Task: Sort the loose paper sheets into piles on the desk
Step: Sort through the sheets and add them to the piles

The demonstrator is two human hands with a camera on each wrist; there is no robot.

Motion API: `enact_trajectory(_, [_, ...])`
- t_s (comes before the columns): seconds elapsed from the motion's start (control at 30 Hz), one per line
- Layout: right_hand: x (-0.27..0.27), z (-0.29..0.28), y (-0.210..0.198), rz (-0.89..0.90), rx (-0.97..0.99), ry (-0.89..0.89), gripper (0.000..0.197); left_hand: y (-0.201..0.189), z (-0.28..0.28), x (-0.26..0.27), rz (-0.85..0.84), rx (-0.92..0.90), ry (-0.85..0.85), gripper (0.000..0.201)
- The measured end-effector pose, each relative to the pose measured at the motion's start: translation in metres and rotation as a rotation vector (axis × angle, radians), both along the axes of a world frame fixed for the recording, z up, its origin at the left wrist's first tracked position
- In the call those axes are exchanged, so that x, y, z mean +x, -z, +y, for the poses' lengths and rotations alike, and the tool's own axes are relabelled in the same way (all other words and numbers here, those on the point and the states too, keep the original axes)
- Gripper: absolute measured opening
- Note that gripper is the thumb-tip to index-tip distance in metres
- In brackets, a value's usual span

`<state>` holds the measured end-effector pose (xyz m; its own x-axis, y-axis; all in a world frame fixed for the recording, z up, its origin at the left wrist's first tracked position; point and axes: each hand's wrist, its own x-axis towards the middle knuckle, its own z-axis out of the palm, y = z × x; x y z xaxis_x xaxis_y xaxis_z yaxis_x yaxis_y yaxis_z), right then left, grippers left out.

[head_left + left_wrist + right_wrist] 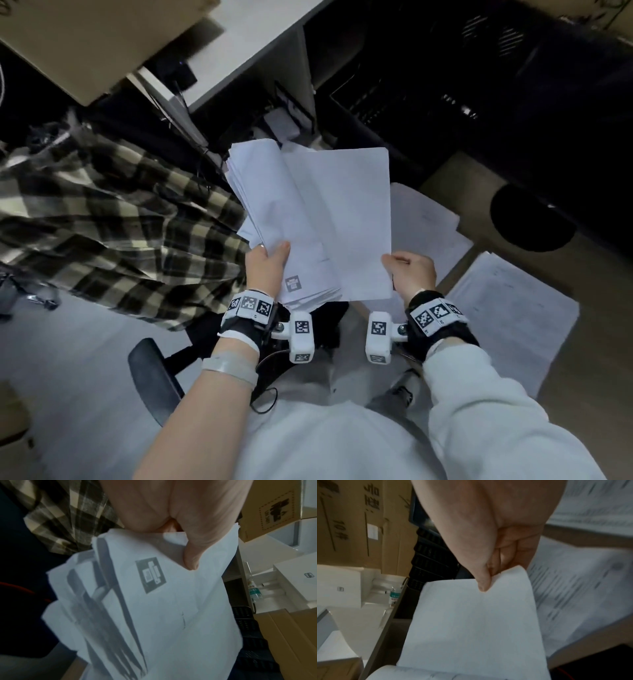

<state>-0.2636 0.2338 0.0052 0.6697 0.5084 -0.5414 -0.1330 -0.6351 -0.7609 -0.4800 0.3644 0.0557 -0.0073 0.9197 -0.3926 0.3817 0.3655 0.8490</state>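
Observation:
My left hand [265,262] grips the near left corner of a thick, fanned stack of white sheets [274,205], thumb on top. The top sheet of the stack [171,601] carries a grey square printed mark. My right hand [409,270] pinches the near right corner of a single blank sheet [352,219] that lies over the stack's right side; in the right wrist view the blank sheet [471,622] curls at my thumb and fingers [483,584]. Two piles of printed sheets lie on the tan desk: one pile [424,222] just beyond my right hand, another pile [513,318] to its right.
A plaid garment [113,219] hangs over a chair at left. Cardboard boxes [102,41] and a white shelf unit [246,51] stand at the back. A dark round object [532,219] sits on the desk at right. A black chair armrest [154,377] is near my left elbow.

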Motion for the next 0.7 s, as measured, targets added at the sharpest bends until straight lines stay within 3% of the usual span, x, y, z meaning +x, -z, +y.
enact_trajectory(0.2, [-0.042, 0.072, 0.033, 0.004, -0.12, 0.166, 0.021, 0.015, 0.063, -0.043, 0.026, -0.004, -0.047, 0.028])
enact_trajectory(0.33, [-0.06, 0.112, 0.05, 0.051, -0.125, 0.192, 0.017, 0.023, 0.082, -0.072, 0.008, -0.061, 0.018, 0.014])
enact_trajectory(0.5, [-0.078, 0.163, 0.065, 0.164, -0.087, 0.057, 0.04, 0.025, 0.092, -0.077, -0.052, -0.129, 0.12, 0.005])
enact_trajectory(0.6, [-0.077, 0.161, 0.035, 0.125, 0.049, -0.018, 0.073, 0.029, 0.092, -0.062, -0.069, -0.156, 0.152, 0.009])
enact_trajectory(0.7, [-0.078, 0.133, 0.004, 0.273, 0.278, -0.163, 0.074, 0.033, 0.084, -0.039, -0.134, -0.22, 0.156, 0.019])
